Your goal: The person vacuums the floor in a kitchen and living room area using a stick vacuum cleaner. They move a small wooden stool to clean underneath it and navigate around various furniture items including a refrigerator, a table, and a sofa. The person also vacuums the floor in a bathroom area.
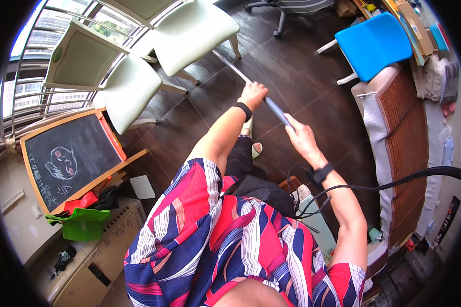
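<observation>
My left hand is closed around a long metal pole that has a grey-blue grip section. Lower down the same pole, my right hand holds the grip near its end. The pole slants away to the upper left over dark floor tiles, and its far end is hidden under a white-seated chair. What is on that end cannot be seen. Both wrists wear black bands.
A second white-seated chair and a chalkboard with a drawing stand at left. A green bag lies on a cabinet. At right are a blue stool and a sofa with a brown cover. Black cables cross near my right forearm.
</observation>
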Available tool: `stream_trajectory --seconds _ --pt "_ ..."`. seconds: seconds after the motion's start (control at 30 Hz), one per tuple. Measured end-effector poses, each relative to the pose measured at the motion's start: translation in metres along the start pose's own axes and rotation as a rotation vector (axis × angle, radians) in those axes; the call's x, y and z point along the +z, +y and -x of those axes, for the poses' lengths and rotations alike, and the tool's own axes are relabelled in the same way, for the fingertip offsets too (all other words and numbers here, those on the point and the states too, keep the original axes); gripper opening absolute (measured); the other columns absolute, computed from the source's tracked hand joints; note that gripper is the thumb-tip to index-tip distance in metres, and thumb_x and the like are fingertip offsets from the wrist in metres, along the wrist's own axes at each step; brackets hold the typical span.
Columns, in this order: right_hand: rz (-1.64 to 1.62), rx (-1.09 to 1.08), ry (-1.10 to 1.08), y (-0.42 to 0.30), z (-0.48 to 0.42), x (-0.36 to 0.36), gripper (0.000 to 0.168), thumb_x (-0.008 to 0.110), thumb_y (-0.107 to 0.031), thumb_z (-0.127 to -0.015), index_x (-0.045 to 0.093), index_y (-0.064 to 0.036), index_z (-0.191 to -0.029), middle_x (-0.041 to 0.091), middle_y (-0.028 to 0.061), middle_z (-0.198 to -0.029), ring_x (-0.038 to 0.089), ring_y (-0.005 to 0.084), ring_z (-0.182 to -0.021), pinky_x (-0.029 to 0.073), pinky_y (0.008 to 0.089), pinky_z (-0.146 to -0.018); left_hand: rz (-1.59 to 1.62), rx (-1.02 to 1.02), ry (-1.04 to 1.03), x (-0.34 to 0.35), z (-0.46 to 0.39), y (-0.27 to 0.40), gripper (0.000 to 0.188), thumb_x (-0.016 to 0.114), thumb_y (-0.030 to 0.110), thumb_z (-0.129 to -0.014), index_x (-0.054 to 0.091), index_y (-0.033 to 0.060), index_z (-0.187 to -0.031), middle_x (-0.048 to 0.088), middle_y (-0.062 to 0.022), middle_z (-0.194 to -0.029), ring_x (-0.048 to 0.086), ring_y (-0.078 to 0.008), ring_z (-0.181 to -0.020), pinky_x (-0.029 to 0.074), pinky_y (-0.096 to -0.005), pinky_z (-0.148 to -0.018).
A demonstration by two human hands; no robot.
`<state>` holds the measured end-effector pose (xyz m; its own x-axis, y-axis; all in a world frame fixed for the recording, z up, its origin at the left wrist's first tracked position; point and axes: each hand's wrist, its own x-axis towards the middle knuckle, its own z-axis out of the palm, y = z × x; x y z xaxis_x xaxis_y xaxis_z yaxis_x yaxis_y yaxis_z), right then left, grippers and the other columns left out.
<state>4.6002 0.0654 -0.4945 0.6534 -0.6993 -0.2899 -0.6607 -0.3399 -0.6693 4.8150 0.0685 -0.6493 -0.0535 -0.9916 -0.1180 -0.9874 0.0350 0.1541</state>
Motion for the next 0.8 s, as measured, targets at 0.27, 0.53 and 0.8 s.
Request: stream_trajectory --seconds 0.27,0.53,0.8 --pt "0.042 0.035 -0.167 0.0 -0.068 -0.033 0.041 0.052 -0.02 -0.085 0.049 -0.014 -0.125 0.059 0.0222 -0.072 0.061 0.0385 -0.072 0.046 0.0437 -0.063 0.147 -0.203 -0.023 -0.008 -0.046 -0.038 0.025 0.067 0.026 -0.073 0.06 0.0172 -0.095 0.055 -0.0018 -0.094 0.048 -0.0243 -0.102 0.035 -0.0449 -0.08" --pt "0.161 0.204 -0.47 0.008 -0.016 -0.17 0.051 0.057 -0.013 -0.08 0.046 -0.016 -0.13 0.057 0.0219 -0.074 0.063 0.0269 -0.066 0.046 0.0335 -0.062 0.578 0.252 -0.044 -0.02 -0.087 0.052 0.014 0.064 0.024 -0.066 0.061 0.0143 -0.076 0.061 -0.0035 -0.073 0.059 -0.0247 -0.083 0.043 -0.0416 -0.078" --pt "0.358 0.183 -0.374 -0.02 -0.039 -0.373 0.04 0.065 -0.005 -0.074 0.059 -0.002 -0.114 0.066 0.0113 -0.098 0.06 0.0146 -0.094 0.044 0.0278 -0.084 0.959 0.307 0.229 -0.115 -0.153 0.162 0.028 0.067 0.023 -0.068 0.052 0.0084 -0.087 0.06 -0.0119 -0.076 0.06 -0.0328 -0.074 0.048 -0.0443 -0.065"
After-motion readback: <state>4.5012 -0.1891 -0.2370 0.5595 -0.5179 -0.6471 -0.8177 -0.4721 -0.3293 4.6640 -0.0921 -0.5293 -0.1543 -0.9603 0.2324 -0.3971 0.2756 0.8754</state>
